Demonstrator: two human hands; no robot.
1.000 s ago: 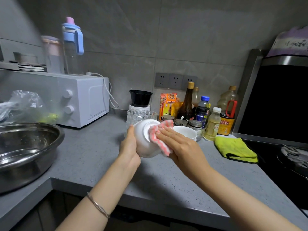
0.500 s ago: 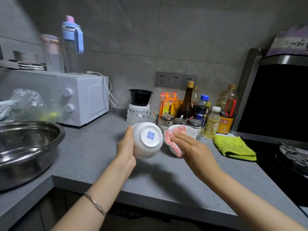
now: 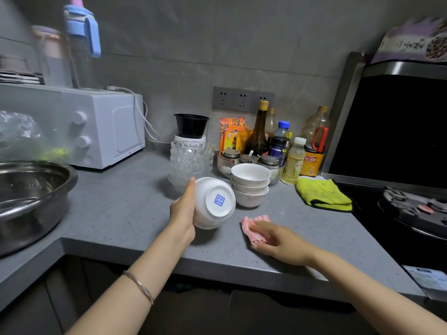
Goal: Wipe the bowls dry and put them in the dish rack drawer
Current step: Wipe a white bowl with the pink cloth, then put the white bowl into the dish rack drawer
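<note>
My left hand (image 3: 182,210) grips a white bowl (image 3: 214,203) above the grey counter, tilted on its side so its base with a blue square mark faces me. My right hand (image 3: 281,240) rests low on the counter, fingers on a pink-and-white striped cloth (image 3: 254,227) that lies on the surface. Behind the held bowl stands a stack of three white bowls (image 3: 250,183), upright. No dish rack drawer is in view.
A stack of clear glass bowls (image 3: 191,158) stands behind the held bowl. Bottles and jars (image 3: 273,146) crowd the back. A yellow-green cloth (image 3: 323,194) lies right, by the black hob (image 3: 411,211). A large steel basin (image 3: 29,197) and white microwave (image 3: 101,126) are left.
My right hand left the bowl's base and dropped with the striped cloth down to the counter. My left hand kept the bowl, its base now uncovered and facing me.
</note>
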